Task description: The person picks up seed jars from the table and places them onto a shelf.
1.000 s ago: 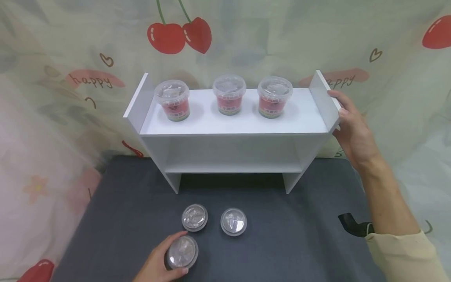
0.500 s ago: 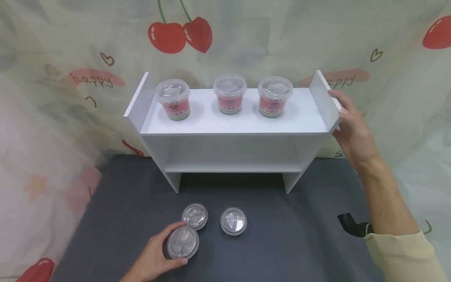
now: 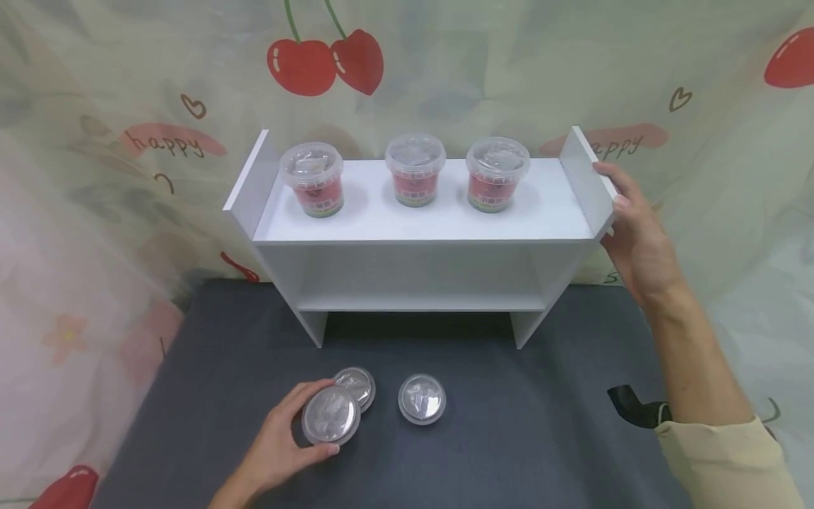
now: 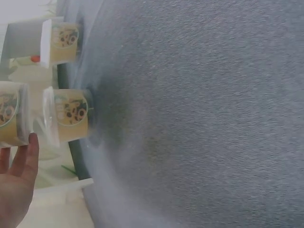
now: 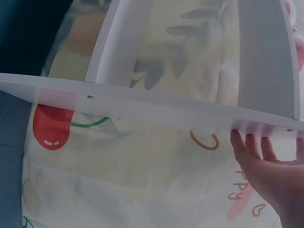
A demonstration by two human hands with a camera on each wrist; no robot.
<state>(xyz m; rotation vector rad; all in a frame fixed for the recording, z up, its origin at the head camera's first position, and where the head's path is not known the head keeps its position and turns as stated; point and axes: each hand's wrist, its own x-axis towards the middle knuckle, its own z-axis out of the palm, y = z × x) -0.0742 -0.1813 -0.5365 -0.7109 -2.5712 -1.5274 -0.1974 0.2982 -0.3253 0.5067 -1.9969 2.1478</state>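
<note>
In the head view my left hand (image 3: 280,438) grips a round clear-lidded tub (image 3: 331,415) between thumb and fingers; it overlaps a second tub (image 3: 357,387) behind it. A third tub (image 3: 422,399) stands to the right. The left wrist view shows the held tub (image 4: 10,114) raised off the table, its label yellowish, with my left hand (image 4: 18,183) round its side. My right hand (image 3: 642,244) holds the right side panel of the white shelf (image 3: 420,276); in the right wrist view the fingertips of my right hand (image 5: 270,166) touch the panel's outer face (image 5: 166,107).
Three red-labelled tubs, at left (image 3: 313,180), middle (image 3: 415,170) and right (image 3: 496,174), stand on the upper shelf board. A patterned cloth (image 3: 483,71) hangs behind. On the dark table (image 3: 496,438), a black strap-like object (image 3: 636,408) lies beside my right forearm.
My left hand has moved away from me, towards the shelf, with the tub, which now covers part of the tub behind it. My right hand has stayed on the panel.
</note>
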